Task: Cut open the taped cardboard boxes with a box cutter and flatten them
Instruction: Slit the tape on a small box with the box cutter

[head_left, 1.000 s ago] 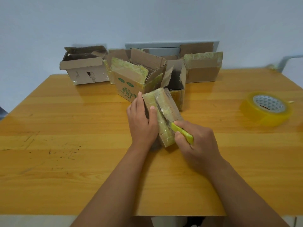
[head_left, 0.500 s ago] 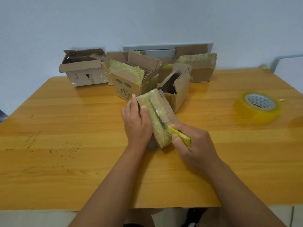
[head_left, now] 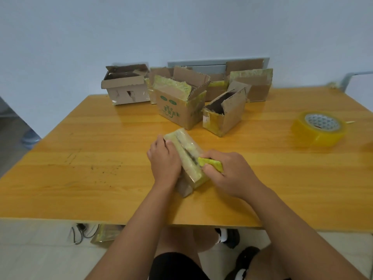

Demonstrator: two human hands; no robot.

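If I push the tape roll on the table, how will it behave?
The tape roll lies flat on its side, so it would likely slide, not roll. It looks thick with much tape left, so probably rather heavy for its size. Its smooth wall may feel slippery.

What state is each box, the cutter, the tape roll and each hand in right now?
Small taped box: on the table, top seam slit open, not flattened.
Box cutter: gripped in the right hand, at the seam.
Left hand: holds the box's side.
Printed box: flaps open, upright.
White box: open, upright.
Tipped box: open, leaning.
Tape roll: lying flat.
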